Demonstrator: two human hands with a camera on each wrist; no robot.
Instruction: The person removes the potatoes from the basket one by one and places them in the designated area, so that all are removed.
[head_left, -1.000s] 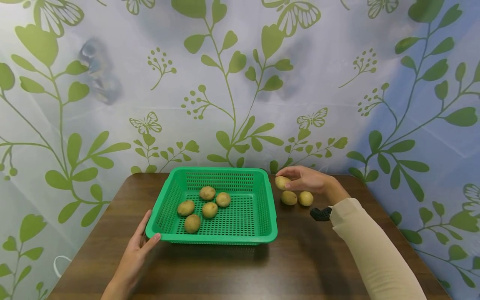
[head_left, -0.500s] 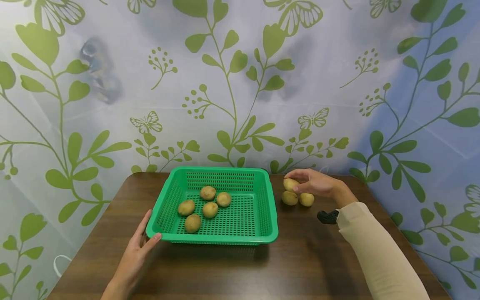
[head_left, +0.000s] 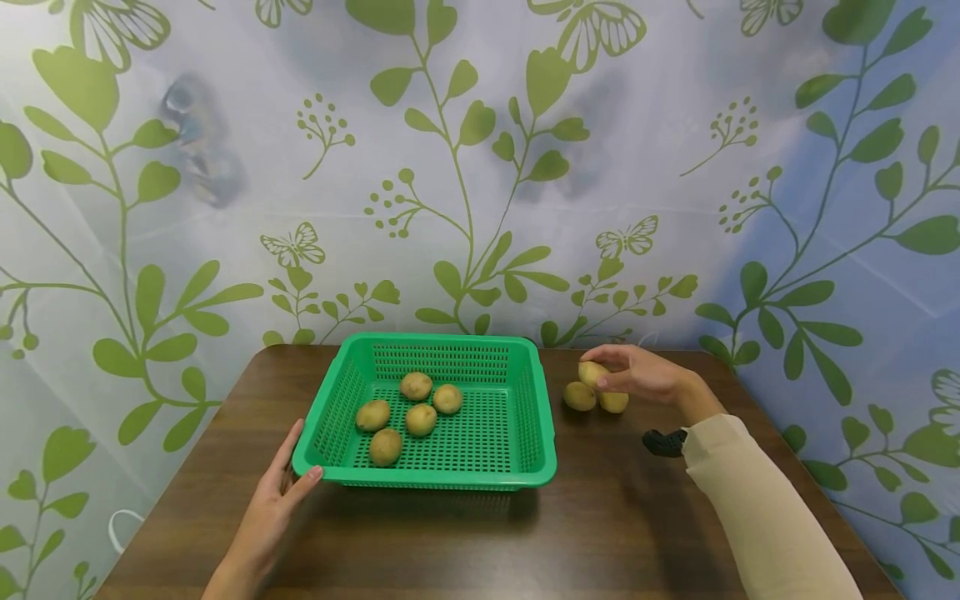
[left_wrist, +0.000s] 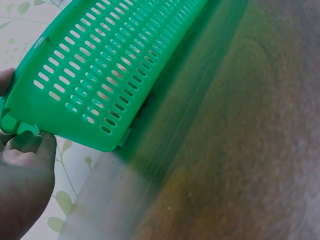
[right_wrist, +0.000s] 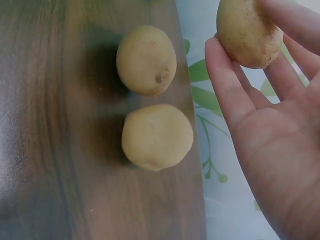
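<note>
In the head view my left hand (head_left: 268, 504) grips the near left corner of a green plastic basket (head_left: 450, 479), thumb over the rim and fingers along the side. The left wrist view shows the basket's slotted wall (left_wrist: 75, 112) with fingertips tucked at its corner. Several potatoes (head_left: 386, 447) lie in the basket's left half. To the right of the basket, my right hand (head_left: 645, 375) pinches a potato (right_wrist: 247, 35) between thumb and fingers. It is above two other potatoes, one browner (head_left: 579, 397) and one paler (head_left: 614, 402), which rest on the table.
The brown wooden table (head_left: 420, 550) ends at the back close to a leaf-patterned cloth (head_left: 480, 183). A black strap-like piece (head_left: 663, 442) shows by the right wrist. A white cord (head_left: 120, 525) hangs off the table's left side.
My right hand, holding the potato, has moved to the right, away from the basket and over the two potatoes on the table. The left hand and basket stay put.
</note>
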